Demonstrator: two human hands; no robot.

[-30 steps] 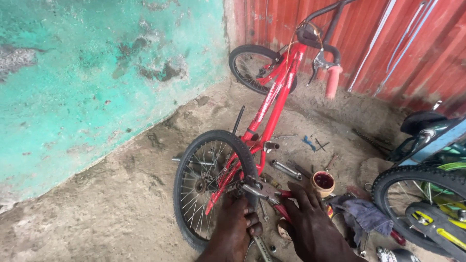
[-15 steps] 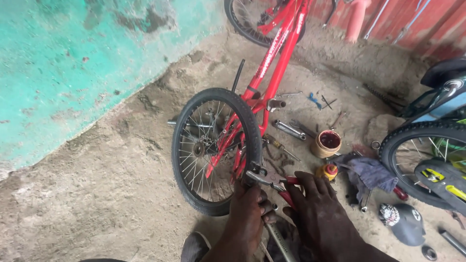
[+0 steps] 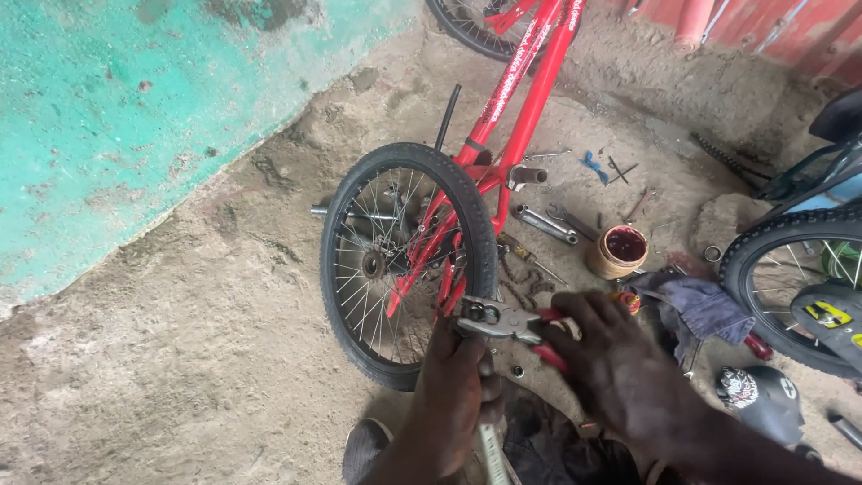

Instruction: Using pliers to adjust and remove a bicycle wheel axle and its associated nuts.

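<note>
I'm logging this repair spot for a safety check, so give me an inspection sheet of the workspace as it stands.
Surface: bare dirt floor, uneven and dusty.
Job's things: red-handled steel pliers beside the black spoked rear wheel of the red bicycle frame.
Clutter: steel spanners, small red-filled tub, grey-blue rag, black helmet, a loose chain.
Grippers: right hand grips the pliers' handles; left hand is under the pliers' head, holding a part I cannot make out.
Cables: nothing seen.
Surroundings: peeling turquoise wall, red corrugated sheeting, a second bicycle's wheel.
</note>
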